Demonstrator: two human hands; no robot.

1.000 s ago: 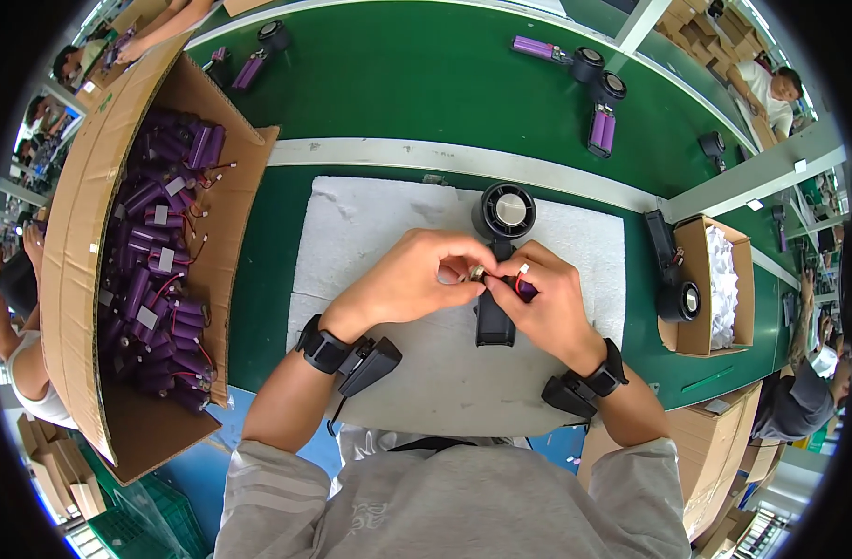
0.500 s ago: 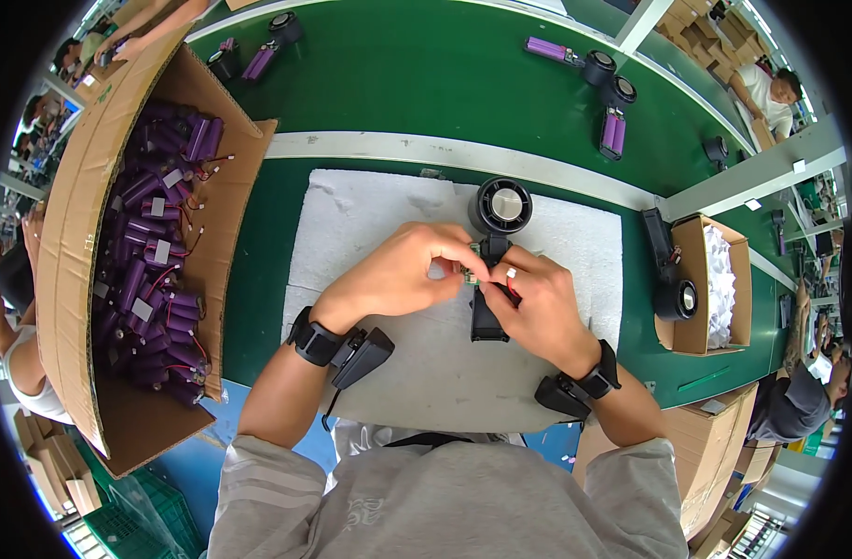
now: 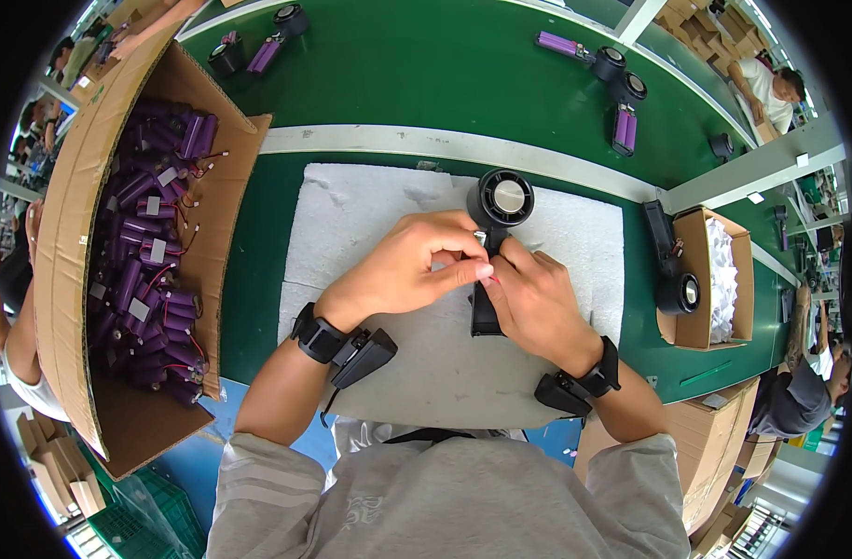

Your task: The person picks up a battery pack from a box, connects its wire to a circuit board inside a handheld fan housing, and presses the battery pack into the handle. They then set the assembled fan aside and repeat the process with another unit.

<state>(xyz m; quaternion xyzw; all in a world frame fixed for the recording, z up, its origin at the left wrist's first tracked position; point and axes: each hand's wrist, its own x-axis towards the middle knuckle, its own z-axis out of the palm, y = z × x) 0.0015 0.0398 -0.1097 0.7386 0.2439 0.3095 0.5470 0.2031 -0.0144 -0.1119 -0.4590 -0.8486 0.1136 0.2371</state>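
A black handheld fan lies on the white foam sheet (image 3: 375, 196), its round fan head (image 3: 508, 196) away from me and its open handle housing (image 3: 486, 315) toward me. My left hand (image 3: 412, 267) is closed over the upper handle, thumb and fingers pinched. A small silvery edge of a circuit board (image 3: 482, 238) shows beside its fingers; the rest is hidden. My right hand (image 3: 542, 298) is closed too, its fingertips meeting the left ones. A short red wire (image 3: 494, 279) shows between them; its connector is hidden.
On my left, a tilted cardboard box (image 3: 67, 270) holds many purple battery packs (image 3: 142, 270) with wires. At right, a small carton (image 3: 738, 307) contains white pieces, with another black fan (image 3: 676, 291) against it. Fans with purple batteries (image 3: 625, 129) lie on the green bench (image 3: 417, 74) beyond a white rail.
My hands have closed in on each other. The green board and white connector, visible before, are now mostly covered by my fingers. The left thumb has moved to the right fingertips.
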